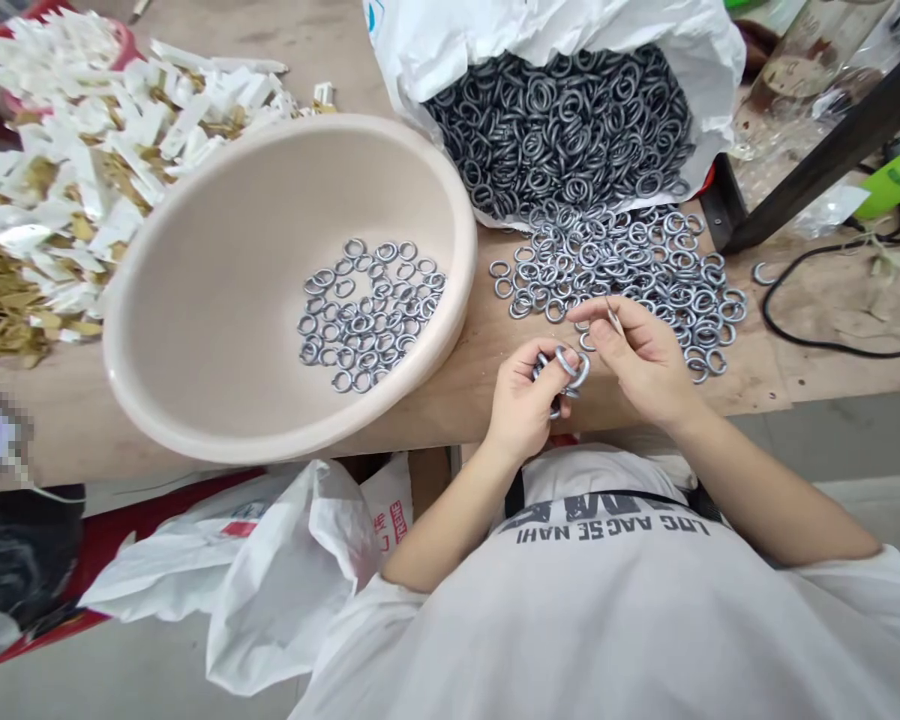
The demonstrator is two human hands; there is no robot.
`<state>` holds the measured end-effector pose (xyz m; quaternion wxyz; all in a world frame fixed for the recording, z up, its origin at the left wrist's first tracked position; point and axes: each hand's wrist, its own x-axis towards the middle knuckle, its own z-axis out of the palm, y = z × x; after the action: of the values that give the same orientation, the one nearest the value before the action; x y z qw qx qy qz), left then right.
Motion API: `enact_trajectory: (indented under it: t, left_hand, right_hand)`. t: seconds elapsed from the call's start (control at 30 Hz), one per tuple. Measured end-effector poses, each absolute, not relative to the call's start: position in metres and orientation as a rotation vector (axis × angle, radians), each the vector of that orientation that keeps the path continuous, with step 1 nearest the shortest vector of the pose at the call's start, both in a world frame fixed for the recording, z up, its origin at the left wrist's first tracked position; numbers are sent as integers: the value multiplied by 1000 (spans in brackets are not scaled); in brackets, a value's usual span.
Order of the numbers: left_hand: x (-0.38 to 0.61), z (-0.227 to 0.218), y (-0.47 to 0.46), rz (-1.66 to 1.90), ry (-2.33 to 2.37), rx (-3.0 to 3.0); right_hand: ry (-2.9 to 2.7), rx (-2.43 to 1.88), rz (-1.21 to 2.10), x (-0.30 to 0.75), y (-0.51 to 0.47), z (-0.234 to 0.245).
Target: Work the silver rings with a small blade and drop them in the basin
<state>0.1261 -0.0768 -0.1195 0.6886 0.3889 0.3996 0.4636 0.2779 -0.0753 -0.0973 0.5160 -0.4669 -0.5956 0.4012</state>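
Your left hand is curled closed around a small bunch of shiny grey metal rings, smooth, thick wire loops, held just above the table edge. Your right hand is closed to a pinch, thumb and forefinger gripping a slim, pale, pointed sliver, too small to identify, near those rings.

Directly ahead of your hands, a scattered layer of loose grey metal rings lies on the rough, scuffed wooden tabletop. It spills from a crinkled white plastic bag packed with darker grey rings.

To your left, a deep, round, beige plastic bowl with a smooth, rolled rim holds a shallow heap of silvery rings. Beyond it lies a jumbled pile of flat white and gold tags.

To your right are a coiled black cord and a dark metal bar slanting across the corner. A crumpled white plastic bag sits below the table, by your left arm
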Motion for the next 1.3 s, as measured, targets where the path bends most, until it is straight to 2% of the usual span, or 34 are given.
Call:
enact_trajectory:
  t: [0.17,0.4,0.6,0.77,0.97,1.07,1.3]
  left_hand:
    - [116,-121,-73,1020,884,949]
    - [112,-121,-72,994,868,914]
    - [122,-118,-74,961,831,829]
    - [119,-119,-72,943,827,898]
    - [106,-118,-68,960,864,1073]
    - [101,-114,-66,935,888,1165]
    - [100,-109,-64,896,887,1173]
  right_hand:
    - [-1776,-1078,885,286,-73,-87]
    - [-1488,-1028,1038,275,-76,-100]
    - [-1338,-1088,968,264,-80,-110]
    - [-1297,-1101,1247,269,-71,-103]
    - [-1840,-1250,750,293,-80,-88]
    - [-2089,-1247,603,301,-90,-84]
    - [-2230,-1233,530,302,-93,-80]
